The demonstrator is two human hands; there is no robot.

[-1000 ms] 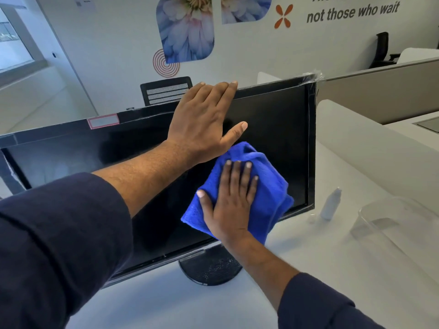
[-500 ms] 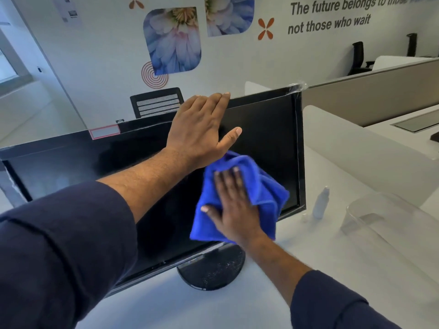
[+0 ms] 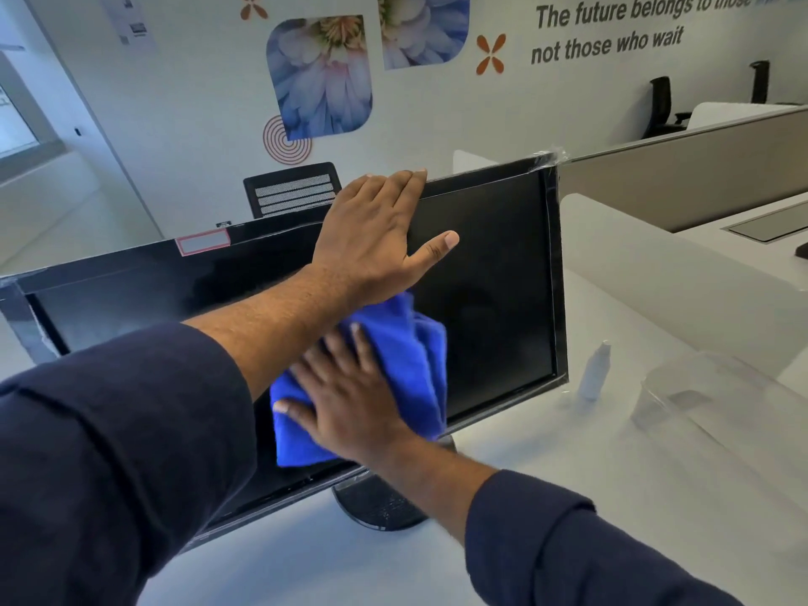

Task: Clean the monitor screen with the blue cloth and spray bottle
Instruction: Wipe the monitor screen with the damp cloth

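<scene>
Halfway-ish, I'd guess: the right hand [image 3: 350,402] presses the blue cloth [image 3: 406,369] flat-fingered onto the monitor screen [image 3: 489,277], around 6 o'clock of the panel's middle. The left hand [image 3: 376,229] lies open against the top edge at 12 o'clock, steadying it. The spray bottle [image 3: 595,371] stands on the desk [image 3: 546,465] at 3 o'clock, untouched. Glare hides any streaks, so the 9 o'clock side probably needs wiping.

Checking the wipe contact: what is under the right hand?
The right hand presses flat on the bunched blue cloth, which lies against the dark monitor screen. The screen patch beneath the cloth is covered, so its state cannot be seen.
</scene>
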